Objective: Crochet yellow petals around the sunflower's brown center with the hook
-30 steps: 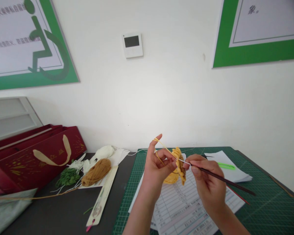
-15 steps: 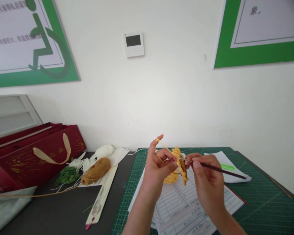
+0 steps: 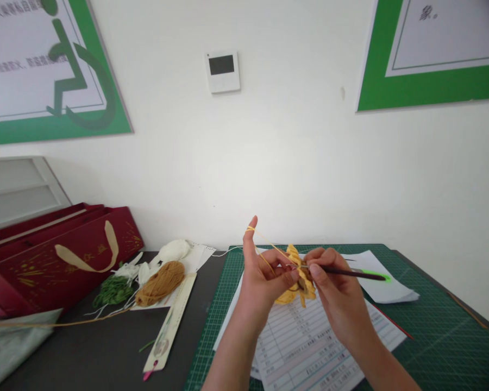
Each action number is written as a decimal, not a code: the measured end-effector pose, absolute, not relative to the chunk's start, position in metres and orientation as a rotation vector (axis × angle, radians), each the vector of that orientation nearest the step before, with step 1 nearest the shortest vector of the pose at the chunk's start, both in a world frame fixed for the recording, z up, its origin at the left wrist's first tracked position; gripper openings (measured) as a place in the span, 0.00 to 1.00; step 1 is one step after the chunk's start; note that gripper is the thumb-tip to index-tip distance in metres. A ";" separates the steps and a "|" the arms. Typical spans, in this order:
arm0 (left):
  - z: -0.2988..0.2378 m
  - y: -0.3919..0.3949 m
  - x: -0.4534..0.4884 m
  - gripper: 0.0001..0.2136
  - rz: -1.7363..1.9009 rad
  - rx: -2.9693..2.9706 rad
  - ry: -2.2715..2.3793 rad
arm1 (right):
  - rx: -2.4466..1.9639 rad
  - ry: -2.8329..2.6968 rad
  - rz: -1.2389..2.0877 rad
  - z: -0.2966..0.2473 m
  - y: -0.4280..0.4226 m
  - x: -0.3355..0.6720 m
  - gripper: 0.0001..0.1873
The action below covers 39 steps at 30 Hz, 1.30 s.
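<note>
My left hand [image 3: 258,282] pinches the edge of a yellow crochet piece [image 3: 305,282] between thumb and fingers. Its index finger points up with yellow yarn [image 3: 264,237] looped round it, the strand running tight down to the piece. In my right hand [image 3: 338,293] is a crochet hook [image 3: 350,272] with a dark handle, held like a pen. The hook's thin metal tip reaches leftward across the piece to the left fingertips. Behind the left hand a yellow yarn ball [image 3: 285,297] shows in part.
Printed sheets [image 3: 309,347] lie on a green cutting mat [image 3: 444,326] below the hands. White papers [image 3: 385,290] are at right. At left are a brown yarn skein [image 3: 161,283], green yarn [image 3: 113,290], white yarn [image 3: 174,251], a ruler [image 3: 171,326] and a red gift bag [image 3: 65,260].
The hook has swung to lie more level, its tip further left. My left index finger has straightened upward and left, and the crochet piece has tilted slightly.
</note>
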<state>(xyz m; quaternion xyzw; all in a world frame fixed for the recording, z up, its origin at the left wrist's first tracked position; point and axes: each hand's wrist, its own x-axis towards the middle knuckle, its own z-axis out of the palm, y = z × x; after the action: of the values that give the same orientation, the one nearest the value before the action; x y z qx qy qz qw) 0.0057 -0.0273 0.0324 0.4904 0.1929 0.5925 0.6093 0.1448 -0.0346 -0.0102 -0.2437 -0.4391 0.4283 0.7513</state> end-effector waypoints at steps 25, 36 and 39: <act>0.027 -0.026 0.010 0.37 1.354 1.129 0.452 | -0.488 -1.129 0.526 -0.008 -0.042 0.147 0.05; 0.026 -0.023 0.006 0.35 1.316 1.180 0.414 | -0.439 -1.113 0.717 -0.008 -0.035 0.156 0.01; 0.025 -0.022 0.005 0.33 1.324 1.196 0.400 | -0.439 -1.140 0.704 -0.008 -0.036 0.157 0.02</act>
<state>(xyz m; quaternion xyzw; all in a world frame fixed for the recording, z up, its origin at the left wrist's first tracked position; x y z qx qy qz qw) 0.0055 -0.0218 0.0249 0.5182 0.1732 0.5736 0.6103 0.1574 -0.0361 -0.0078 -0.2016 -0.5241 0.3238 0.7615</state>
